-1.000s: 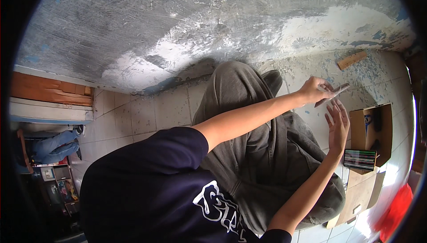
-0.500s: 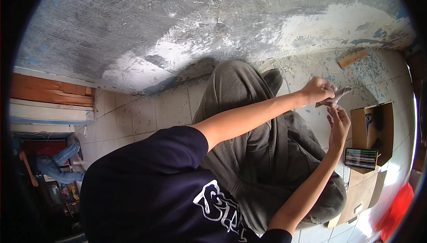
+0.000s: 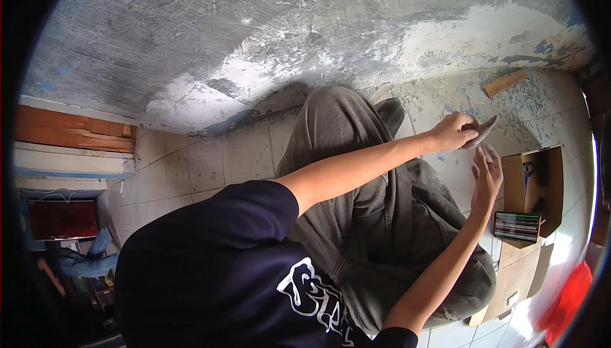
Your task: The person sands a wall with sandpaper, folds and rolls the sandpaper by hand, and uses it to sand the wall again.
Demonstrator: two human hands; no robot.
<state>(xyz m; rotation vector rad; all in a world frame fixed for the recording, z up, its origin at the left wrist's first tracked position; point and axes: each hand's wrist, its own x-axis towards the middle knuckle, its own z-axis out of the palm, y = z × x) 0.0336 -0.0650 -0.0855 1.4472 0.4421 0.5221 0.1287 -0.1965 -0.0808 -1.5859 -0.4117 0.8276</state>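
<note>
My left hand (image 3: 456,131) is closed on a small folded grey piece of sandpaper (image 3: 485,133), its tip pointing away past my fingers. Just below it, my right hand (image 3: 487,173) has its fingers stretched out and slightly apart. It seems to hold nothing, and its fingertips come close to the sandpaper's lower edge; I cannot tell if they touch. Both hands are over the tiled floor (image 3: 449,173), beyond my bent legs in dark grey trousers (image 3: 344,138). A grey wall (image 3: 305,23) with scraped white patches runs alongside.
An open cardboard box (image 3: 552,189) stands beyond my right hand, with a phone-like screen (image 3: 517,227) leaning on it. A flat wooden piece (image 3: 505,84) lies near the wall among paint flakes. Red cloth (image 3: 566,303) is at lower right. Another person's jeans-clad legs (image 3: 89,264) show at far left.
My right fingers have come off the sandpaper and straightened. The sandpaper, opened and curled before, is now folded narrower in my left hand. The other person's legs have shifted at far left.
</note>
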